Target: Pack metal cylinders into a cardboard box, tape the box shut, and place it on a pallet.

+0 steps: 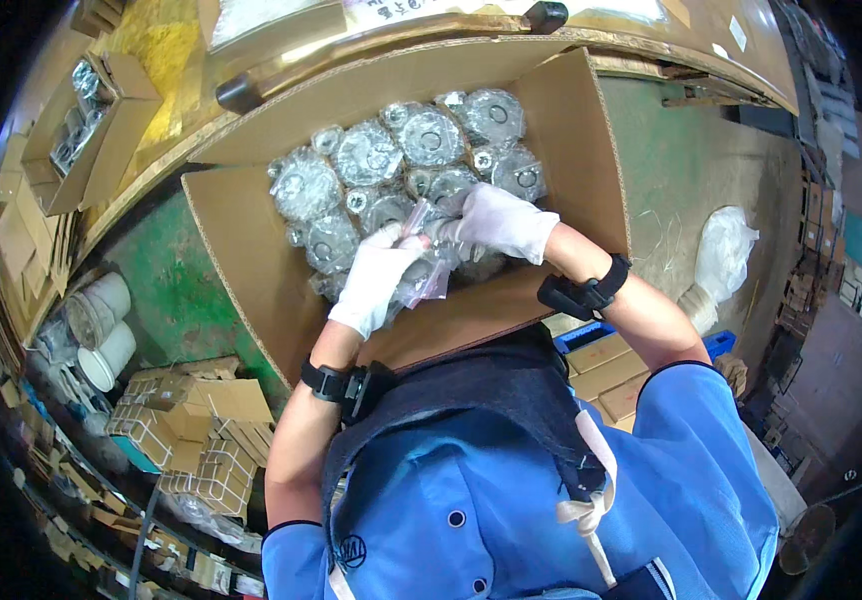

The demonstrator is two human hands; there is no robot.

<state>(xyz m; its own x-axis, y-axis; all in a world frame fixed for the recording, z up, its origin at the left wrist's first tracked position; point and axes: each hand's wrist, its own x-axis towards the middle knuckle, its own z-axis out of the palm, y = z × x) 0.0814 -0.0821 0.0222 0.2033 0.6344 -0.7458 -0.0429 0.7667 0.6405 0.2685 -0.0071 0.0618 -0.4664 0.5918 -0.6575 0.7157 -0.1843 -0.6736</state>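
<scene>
Both gloved hands meet over one clear plastic bag (421, 275) at the near side of an open cardboard box (251, 250). The bag hangs just above the packed layer, and something round and metallic seems to sit inside it, though the crinkled plastic blurs it. The left hand (376, 278) has its fingers curled around the bag's lower part, gripping it from the side, likely to steady the weight. The right hand (499, 222) lies over the top end with fingers bent down, pinching or pressing the plastic; how tightly they close I cannot quite tell.

Under the hands the box is filled with more bagged round metal parts (371, 155), laid flat and touching one another in rows, which seems to keep them from shifting. The box's flaps stand open and it leans against a brown desk (651, 30). To the person's left stand white buckets (101, 330) and stacked small cartons (201, 440); another open box (101, 120) of similar parts sits farther off.
</scene>
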